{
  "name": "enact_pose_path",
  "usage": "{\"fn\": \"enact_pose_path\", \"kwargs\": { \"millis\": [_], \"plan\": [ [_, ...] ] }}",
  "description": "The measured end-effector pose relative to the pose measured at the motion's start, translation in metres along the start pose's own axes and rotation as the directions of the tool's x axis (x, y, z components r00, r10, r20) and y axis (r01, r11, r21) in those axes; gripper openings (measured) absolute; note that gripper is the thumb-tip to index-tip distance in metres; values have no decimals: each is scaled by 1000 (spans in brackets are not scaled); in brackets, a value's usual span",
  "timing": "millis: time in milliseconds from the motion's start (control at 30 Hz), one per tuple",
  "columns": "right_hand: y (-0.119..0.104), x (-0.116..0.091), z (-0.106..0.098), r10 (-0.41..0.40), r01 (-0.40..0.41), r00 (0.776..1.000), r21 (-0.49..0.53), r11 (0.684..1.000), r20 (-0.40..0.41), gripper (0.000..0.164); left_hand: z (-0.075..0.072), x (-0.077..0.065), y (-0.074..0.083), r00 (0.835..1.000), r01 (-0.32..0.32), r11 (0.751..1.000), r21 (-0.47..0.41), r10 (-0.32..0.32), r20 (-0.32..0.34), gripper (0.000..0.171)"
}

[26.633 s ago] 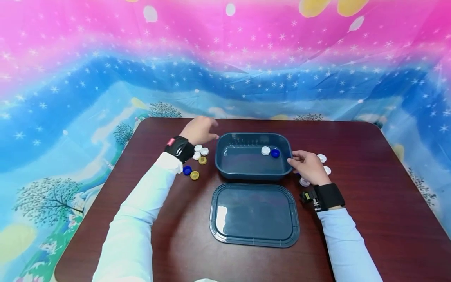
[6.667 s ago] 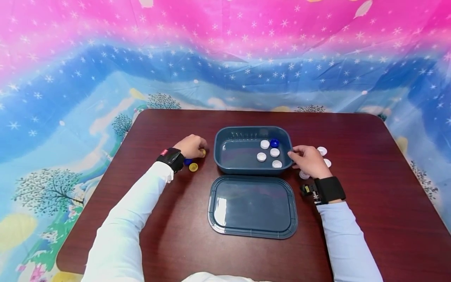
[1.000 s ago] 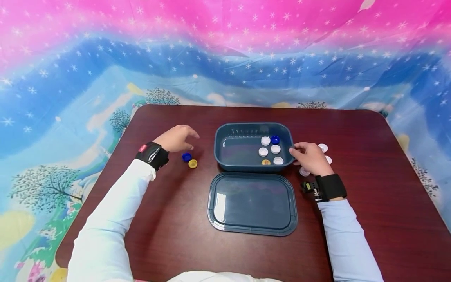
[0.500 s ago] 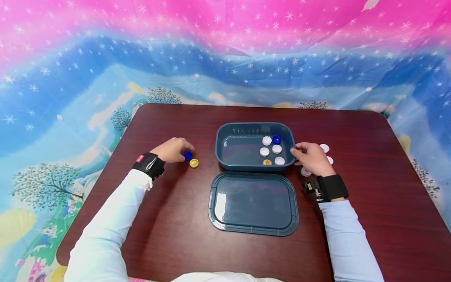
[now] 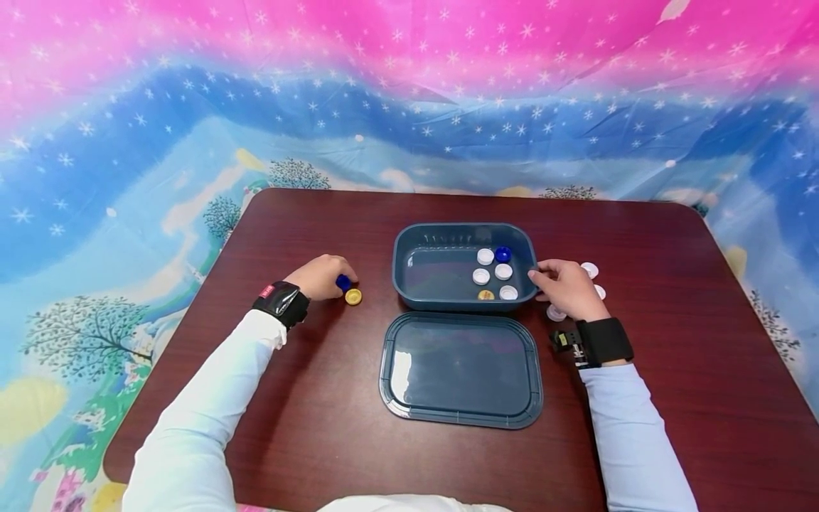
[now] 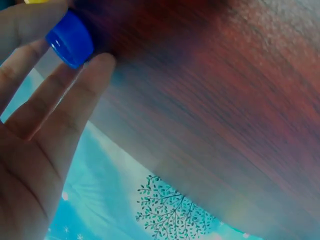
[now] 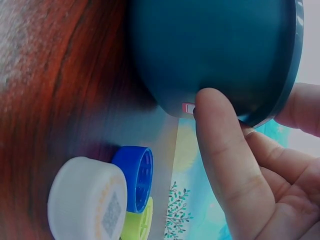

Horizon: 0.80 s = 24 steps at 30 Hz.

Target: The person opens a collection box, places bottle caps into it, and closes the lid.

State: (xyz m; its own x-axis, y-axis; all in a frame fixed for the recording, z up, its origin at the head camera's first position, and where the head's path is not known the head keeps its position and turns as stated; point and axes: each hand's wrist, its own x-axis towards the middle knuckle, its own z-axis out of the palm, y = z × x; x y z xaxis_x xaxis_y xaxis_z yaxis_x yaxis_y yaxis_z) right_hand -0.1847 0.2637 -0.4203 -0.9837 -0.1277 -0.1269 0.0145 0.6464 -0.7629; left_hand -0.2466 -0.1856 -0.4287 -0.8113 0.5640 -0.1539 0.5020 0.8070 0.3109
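My left hand [image 5: 322,276] pinches a blue bottle cap [image 6: 72,39] between thumb and fingers, low over the left part of the table. Right beside it lies a yellow cap [image 5: 353,296]. My right hand [image 5: 571,289] holds the right end of a dark grey-blue plastic box [image 5: 409,300], thumb at the rim and a finger along the outer wall. Inside the box, toward the right, are several white caps [image 5: 485,257], a blue cap [image 5: 502,254] and a yellow cap [image 5: 486,295].
In front of the box lies its flat lid [image 5: 459,370]. Several more caps sit by my right hand, among them a white cap [image 7: 87,200], a blue cap [image 7: 134,175] and a yellow-green cap [image 7: 137,225]. A printed cloth [image 5: 409,142] hangs behind the table.
Several white caps and a yellow one have gone from the left side into the box. In the last second my left hand came down and took hold of the blue cap; my right stayed put.
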Motion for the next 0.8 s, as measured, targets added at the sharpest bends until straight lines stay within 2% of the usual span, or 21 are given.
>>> {"fn": "enact_pose_path", "kwargs": {
  "millis": [267, 533, 667, 800],
  "plan": [
    [-1, 0, 0, 3, -3, 1000, -1, 1000, 2, 50, 3, 1, 0, 999, -11, 1000, 22, 12, -37, 24],
    [-1, 0, 0, -1, 1, 1000, 1, 1000, 4, 49, 4, 1, -1, 999, -8, 1000, 18, 9, -47, 24],
    [-1, -1, 0, -2, 2, 1000, 4, 1000, 4, 50, -1, 3, -2, 999, -1, 1000, 20, 2, -40, 25],
    [-1, 0, 0, 2, -2, 1000, -2, 1000, 3, 50, -13, 6, -1, 999, -15, 1000, 13, 16, -50, 25]
  ]
}}
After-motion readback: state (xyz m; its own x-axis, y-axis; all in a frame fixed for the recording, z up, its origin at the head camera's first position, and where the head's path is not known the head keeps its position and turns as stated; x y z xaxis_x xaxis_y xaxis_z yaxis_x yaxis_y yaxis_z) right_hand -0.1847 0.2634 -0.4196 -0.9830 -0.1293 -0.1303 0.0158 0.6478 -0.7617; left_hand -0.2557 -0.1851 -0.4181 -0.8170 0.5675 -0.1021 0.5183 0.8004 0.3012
